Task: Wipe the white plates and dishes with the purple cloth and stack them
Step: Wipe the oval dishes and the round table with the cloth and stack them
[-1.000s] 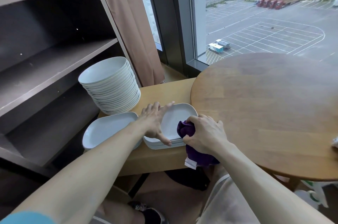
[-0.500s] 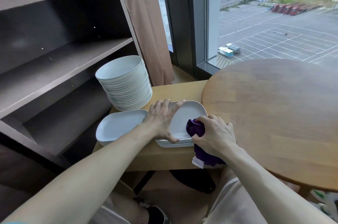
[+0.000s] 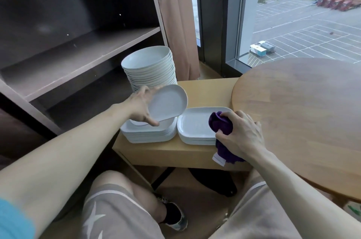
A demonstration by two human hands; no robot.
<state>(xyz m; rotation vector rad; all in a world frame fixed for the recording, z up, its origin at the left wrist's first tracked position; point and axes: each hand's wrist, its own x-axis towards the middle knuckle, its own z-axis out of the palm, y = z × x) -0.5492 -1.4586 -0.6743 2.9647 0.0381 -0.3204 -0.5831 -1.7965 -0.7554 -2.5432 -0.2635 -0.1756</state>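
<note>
My left hand (image 3: 141, 106) grips a white oblong dish (image 3: 168, 103) by its left edge and holds it tilted in the air above the left stack of white dishes (image 3: 150, 134). A second, lower stack of white dishes (image 3: 195, 129) sits just to the right. My right hand (image 3: 240, 135) holds the bunched purple cloth (image 3: 221, 124) at that stack's right edge, with the cloth touching the top dish. A tall stack of round white plates (image 3: 151, 67) stands behind, on the small wooden table (image 3: 207, 90).
A dark shelf unit (image 3: 78, 47) stands at the left. A round wooden table (image 3: 304, 113) fills the right side, overlapping the small table. A beige curtain (image 3: 175, 20) and a window lie behind. My knees and a dark shoe are below.
My left hand has lifted the top dish off the right stack and carried it left, above the other stack. The right hand still holds the cloth at the right stack. The view has shifted.
</note>
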